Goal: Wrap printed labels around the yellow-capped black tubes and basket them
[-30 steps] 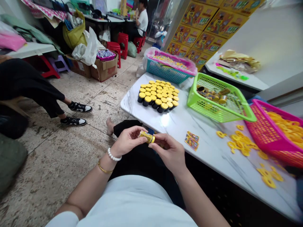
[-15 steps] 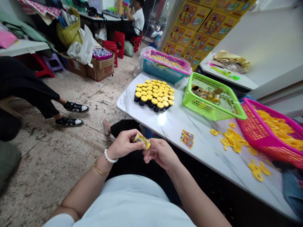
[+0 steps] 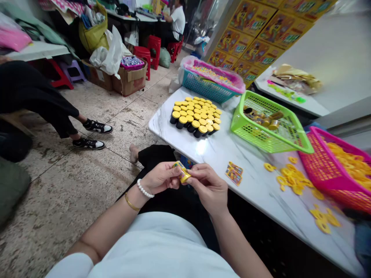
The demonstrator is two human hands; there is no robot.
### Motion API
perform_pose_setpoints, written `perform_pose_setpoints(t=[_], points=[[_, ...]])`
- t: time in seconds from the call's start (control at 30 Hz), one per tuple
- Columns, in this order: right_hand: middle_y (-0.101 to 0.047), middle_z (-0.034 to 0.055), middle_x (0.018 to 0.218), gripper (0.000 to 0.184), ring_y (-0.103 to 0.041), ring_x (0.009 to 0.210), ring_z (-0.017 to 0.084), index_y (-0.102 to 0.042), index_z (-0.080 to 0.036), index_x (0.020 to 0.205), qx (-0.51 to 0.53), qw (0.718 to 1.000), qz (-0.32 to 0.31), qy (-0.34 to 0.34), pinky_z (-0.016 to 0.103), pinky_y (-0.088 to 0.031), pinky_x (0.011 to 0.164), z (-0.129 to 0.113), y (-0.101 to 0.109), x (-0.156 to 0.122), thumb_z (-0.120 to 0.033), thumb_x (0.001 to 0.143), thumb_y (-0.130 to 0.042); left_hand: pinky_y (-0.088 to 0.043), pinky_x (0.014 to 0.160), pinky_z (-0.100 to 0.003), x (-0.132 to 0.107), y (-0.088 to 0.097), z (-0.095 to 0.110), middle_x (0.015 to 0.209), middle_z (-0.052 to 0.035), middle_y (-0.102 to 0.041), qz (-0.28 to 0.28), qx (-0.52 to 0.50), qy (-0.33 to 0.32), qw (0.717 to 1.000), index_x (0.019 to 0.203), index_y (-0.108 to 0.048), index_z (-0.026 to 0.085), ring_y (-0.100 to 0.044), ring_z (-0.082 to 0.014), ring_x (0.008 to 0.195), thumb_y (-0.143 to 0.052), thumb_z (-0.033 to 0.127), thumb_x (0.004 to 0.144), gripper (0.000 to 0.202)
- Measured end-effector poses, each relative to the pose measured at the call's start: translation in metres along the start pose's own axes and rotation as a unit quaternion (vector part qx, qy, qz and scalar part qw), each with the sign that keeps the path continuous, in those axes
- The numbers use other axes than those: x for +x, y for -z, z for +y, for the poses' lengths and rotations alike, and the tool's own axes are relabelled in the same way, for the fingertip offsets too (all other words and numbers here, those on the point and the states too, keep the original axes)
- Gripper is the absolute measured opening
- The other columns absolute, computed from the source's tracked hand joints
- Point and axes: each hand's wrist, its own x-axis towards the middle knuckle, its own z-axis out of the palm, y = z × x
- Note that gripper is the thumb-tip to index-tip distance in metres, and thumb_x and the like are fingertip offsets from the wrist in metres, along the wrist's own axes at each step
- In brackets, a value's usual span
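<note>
My left hand and my right hand meet above my lap, both closed on one small jar with a yellow cap and a label. The left fingers wrap its body, the right fingertips pinch its capped end. On the white marble table to the right stands a tight cluster of black jars with yellow caps. A short stack of stickers lies near the table's front edge, close to my right hand.
A green basket holds more jars; a pink basket holds yellow rings, with loose rings beside it. A blue basket stands at the back. A seated person's legs stretch in from the left; another person sits far back.
The jar has been turned in my fingers, its yellow cap now pointing down and right toward my right hand. Both hands stayed over my lap; the view shifted slightly.
</note>
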Motion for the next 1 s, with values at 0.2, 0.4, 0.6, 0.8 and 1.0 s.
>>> perform_pose_setpoints(t=[0.2,0.4,0.6,0.8,1.0], points=[[-0.061,0.0003,0.082,0.027,-0.06,0.07,0.011,-0.08,-0.034,0.098,-0.016,1.0,-0.01,0.011,0.021,-0.052,0.054,0.006,-0.001,-0.003,-0.018,0.076,-0.081,-0.031,0.043,-0.018,0.0,0.002,-0.002,0.048,0.0031,-0.054,-0.022,0.013,0.0,1.0,0.083,-0.064,0.011,-0.047,-0.0073,0.044,-0.086,0.055,0.061,0.053],[-0.064,0.0018,0.088,0.015,-0.065,0.067,0.013,-0.08,-0.029,0.094,-0.034,0.999,0.027,-0.001,0.026,-0.06,0.056,0.014,-0.005,-0.005,-0.023,0.08,-0.078,-0.023,0.04,-0.018,0.003,-0.001,-0.006,0.036,0.0094,-0.039,0.049,0.021,-0.034,0.998,0.069,-0.057,0.014,-0.03,-0.0031,0.034,-0.081,0.057,0.068,0.049],[-0.072,0.0047,0.097,0.032,-0.073,0.079,0.018,-0.074,-0.027,0.107,-0.195,0.978,0.039,0.055,0.033,-0.066,0.075,0.015,-0.007,-0.016,-0.02,0.077,-0.08,-0.021,0.04,-0.019,0.006,-0.003,-0.01,0.044,0.0078,-0.047,0.125,0.042,-0.027,0.991,0.072,-0.057,0.014,-0.032,-0.0023,0.036,-0.082,0.056,0.065,0.05],[-0.077,0.0056,0.078,0.027,-0.074,0.068,0.02,-0.075,-0.017,0.087,0.014,0.969,0.128,-0.212,0.034,-0.067,0.07,0.025,-0.017,-0.015,-0.035,0.069,-0.086,-0.036,0.054,-0.019,0.01,0.0,-0.017,0.067,0.0008,-0.061,0.188,0.062,-0.1,0.975,0.074,-0.066,0.01,-0.052,-0.0055,0.059,-0.09,0.044,0.058,0.045],[-0.076,0.0041,0.071,0.039,-0.074,0.059,0.017,-0.07,-0.016,0.083,0.22,0.892,0.094,-0.384,0.023,-0.064,0.056,0.027,-0.016,-0.007,-0.043,0.062,-0.09,-0.042,0.056,-0.02,0.012,-0.002,-0.021,0.065,0.0017,-0.061,0.177,0.032,-0.087,0.98,0.071,-0.061,0.011,-0.055,-0.0073,0.059,-0.091,0.046,0.053,0.049]])
